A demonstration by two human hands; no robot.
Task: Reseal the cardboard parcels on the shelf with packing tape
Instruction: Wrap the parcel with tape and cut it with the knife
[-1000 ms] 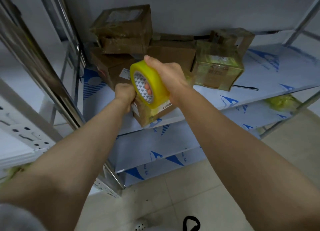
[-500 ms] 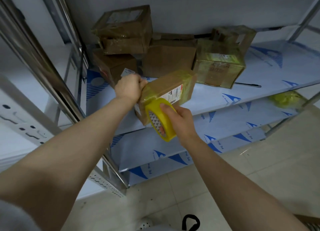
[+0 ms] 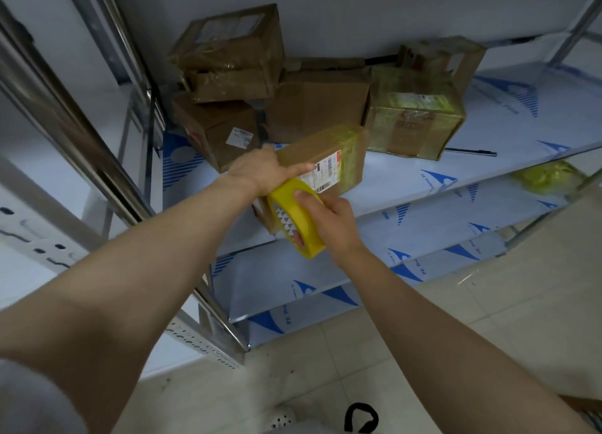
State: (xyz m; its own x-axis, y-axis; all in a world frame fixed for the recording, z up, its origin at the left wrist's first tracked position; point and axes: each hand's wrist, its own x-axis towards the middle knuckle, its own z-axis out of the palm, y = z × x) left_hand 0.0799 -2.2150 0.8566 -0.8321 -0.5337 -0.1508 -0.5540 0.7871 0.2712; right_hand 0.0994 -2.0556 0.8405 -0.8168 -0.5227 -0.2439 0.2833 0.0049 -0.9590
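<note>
A small cardboard parcel (image 3: 338, 153) with a white label lies tilted at the front edge of the shelf (image 3: 423, 173). My left hand (image 3: 264, 171) lies on its near top corner, fingers stretched over the label. My right hand (image 3: 329, 218) grips a yellow roll of packing tape (image 3: 298, 220) held against the parcel's near end, just below the left hand. Several more cardboard parcels (image 3: 319, 104) are stacked at the back of the same shelf, some wrapped in yellowish tape.
A black pen-like tool (image 3: 472, 152) lies on the shelf right of the parcels. Lower shelves (image 3: 423, 212) carry blue-printed film, with a crumpled yellow wad (image 3: 547, 178) on one. A metal upright (image 3: 81, 134) stands at the left. Tiled floor below.
My right hand brought the tape roll from above the parcel down round its near end. My left hand shifted onto the parcel's top, fingers now over the label.
</note>
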